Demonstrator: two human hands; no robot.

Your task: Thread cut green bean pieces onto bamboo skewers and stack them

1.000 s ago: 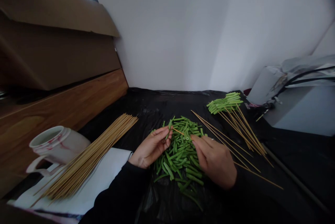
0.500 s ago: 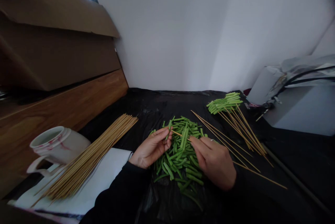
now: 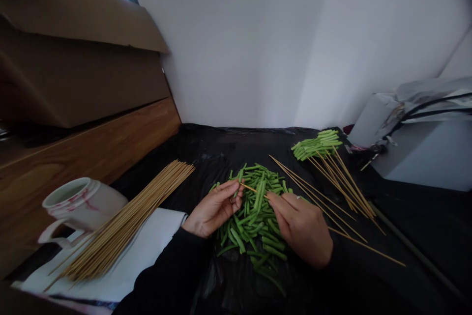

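Head view, short green stalks (image 3: pixel 254 226), thin skewer (image 3: pixel 249 187)

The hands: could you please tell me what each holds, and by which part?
Left hand: a bean piece, by its lower part. Right hand: a skewer, by its shaft, behind the threaded beans.

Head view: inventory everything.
Bean pile: one, green, centre
Held beans: several, green, centre
Held skewer: one, tan, centre
Skewered beans: many, green, back right
Loose skewers: several, tan, right
Skewer bundle: one, tan, left
Mug: one, white, left
Sheet: one, white, left
Cardboard box: one, brown, left
Wooden panel: one, brown, left
Plastic cover: one, black, beneath
Wall: one, grey, back
Plastic bag: one, clear, right
Container: one, grey, right
Left hand: one, black-sleeved, centre
Right hand: one, black-sleeved, centre
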